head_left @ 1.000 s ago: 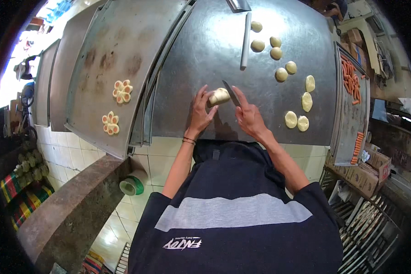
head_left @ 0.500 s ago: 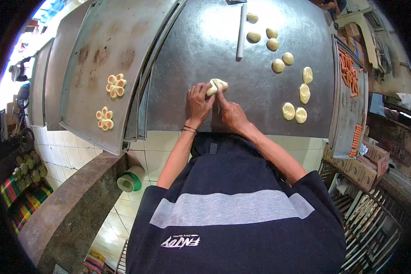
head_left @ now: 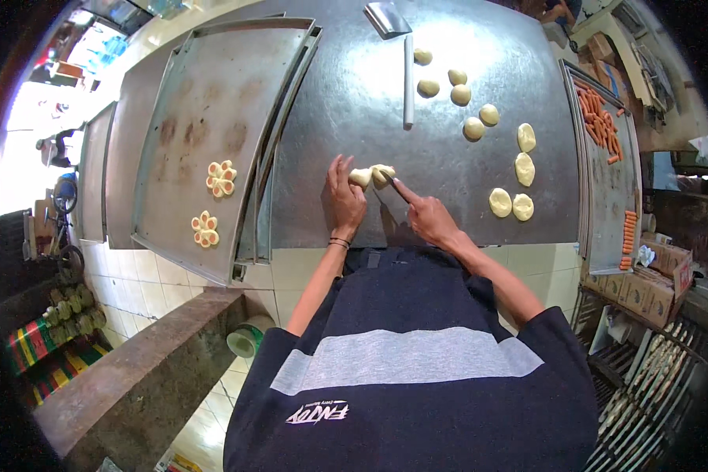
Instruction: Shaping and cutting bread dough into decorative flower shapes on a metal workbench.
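Note:
A pale piece of dough (head_left: 360, 178) lies on the metal table in front of me, folded or split into two lobes. My right hand (head_left: 433, 219) is closed around a small knife (head_left: 396, 183); its dark blade touches the dough's right lobe. Beside the left lobe, my left hand (head_left: 346, 200) has its fingers stretched out and the thumb close to the dough. To the right lie several flattened dough pieces (head_left: 525, 169), and farther back several round dough balls (head_left: 473, 128).
Two flower-shaped dough pieces with sausage slices (head_left: 205, 229) sit on the left baking tray (head_left: 173, 169). A rolling pin (head_left: 408, 86) and a metal scraper (head_left: 387, 20) lie at the back. The right tray (head_left: 603, 189) holds sausages (head_left: 598, 122).
The left fingers have straightened and loosened from the dough. The right hand has drawn back slightly, and the knife blade now shows at the dough. The view has shifted, showing the whole scraper.

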Motion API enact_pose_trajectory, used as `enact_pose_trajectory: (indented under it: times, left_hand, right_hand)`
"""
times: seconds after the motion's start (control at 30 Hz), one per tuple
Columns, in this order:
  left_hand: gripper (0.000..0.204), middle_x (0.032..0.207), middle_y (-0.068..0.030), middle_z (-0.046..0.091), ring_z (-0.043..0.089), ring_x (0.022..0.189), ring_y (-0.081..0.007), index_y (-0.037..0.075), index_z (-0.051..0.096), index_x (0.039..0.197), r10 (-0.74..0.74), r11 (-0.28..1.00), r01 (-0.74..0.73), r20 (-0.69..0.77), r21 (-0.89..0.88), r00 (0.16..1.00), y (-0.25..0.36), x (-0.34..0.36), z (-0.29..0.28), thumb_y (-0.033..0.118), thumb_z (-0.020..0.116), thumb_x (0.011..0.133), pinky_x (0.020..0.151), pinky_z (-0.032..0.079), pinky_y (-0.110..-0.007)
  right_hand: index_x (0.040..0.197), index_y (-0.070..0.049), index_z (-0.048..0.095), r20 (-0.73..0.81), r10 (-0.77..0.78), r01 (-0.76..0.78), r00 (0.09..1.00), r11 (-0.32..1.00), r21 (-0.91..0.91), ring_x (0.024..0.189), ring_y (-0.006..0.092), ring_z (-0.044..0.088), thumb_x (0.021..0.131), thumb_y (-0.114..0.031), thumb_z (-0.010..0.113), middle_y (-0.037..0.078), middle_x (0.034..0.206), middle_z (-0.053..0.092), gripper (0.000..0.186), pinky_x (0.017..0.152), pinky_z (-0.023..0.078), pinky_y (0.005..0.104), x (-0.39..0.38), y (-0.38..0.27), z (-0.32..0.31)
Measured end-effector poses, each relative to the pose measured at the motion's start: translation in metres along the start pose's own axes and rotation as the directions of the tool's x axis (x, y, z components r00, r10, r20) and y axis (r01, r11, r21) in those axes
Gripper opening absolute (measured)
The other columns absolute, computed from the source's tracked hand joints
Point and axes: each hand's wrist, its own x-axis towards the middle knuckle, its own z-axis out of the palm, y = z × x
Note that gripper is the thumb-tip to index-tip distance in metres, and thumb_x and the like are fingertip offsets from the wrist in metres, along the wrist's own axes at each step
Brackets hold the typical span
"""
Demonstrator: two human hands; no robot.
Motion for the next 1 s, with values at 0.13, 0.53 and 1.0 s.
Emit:
enact_pose_trajectory:
  times: [0.13, 0.53, 1.0]
  left_hand:
    - [0.028, 0.149, -0.0162, 0.050, 0.047, 0.138, -0.0406, 0.006, 0.068, 0.113, 0.072, 0.996, -0.077, 0.141, 0.036, 0.987, -0.003, 0.003, 0.009, 0.006, 0.069, 0.085, 0.114, 0.040, -0.050]
    - [0.025, 0.140, -0.0111, 0.057, 0.050, 0.134, -0.0336, 0.008, 0.067, 0.107, 0.189, 0.974, -0.210, 0.202, 0.089, 0.961, -0.023, 0.001, 0.024, 0.017, 0.072, 0.086, 0.113, 0.037, -0.052]
    - [0.026, 0.136, -0.0091, 0.056, 0.049, 0.131, -0.0322, 0.012, 0.071, 0.100, 0.092, 0.989, -0.113, 0.189, 0.101, 0.978, -0.003, 0.001, 0.028, 0.024, 0.082, 0.080, 0.110, 0.036, -0.048]
  right_hand:
    - [0.165, -0.020, 0.032, -0.018, -0.074, 0.073, 0.997, 0.996, -0.050, 0.078, 0.0505, 0.069, 0.087, -0.002, 0.058, 0.031, 0.084, 0.070, 0.084, 0.076, 0.055, 0.0607, 0.022, 0.007, 0.008]
    - [0.167, -0.024, 0.027, 0.058, -0.037, 0.046, 0.998, 0.985, -0.165, 0.078, 0.0489, 0.070, 0.094, -0.008, 0.054, 0.030, 0.090, 0.071, 0.079, 0.075, 0.054, 0.0605, -0.015, 0.039, 0.023]
    - [0.166, -0.038, 0.029, 0.027, 0.028, -0.019, 0.999, 0.957, -0.290, 0.076, 0.0464, 0.072, 0.092, -0.009, 0.057, 0.026, 0.086, 0.073, 0.083, 0.072, 0.058, 0.0581, 0.024, 0.011, -0.008]
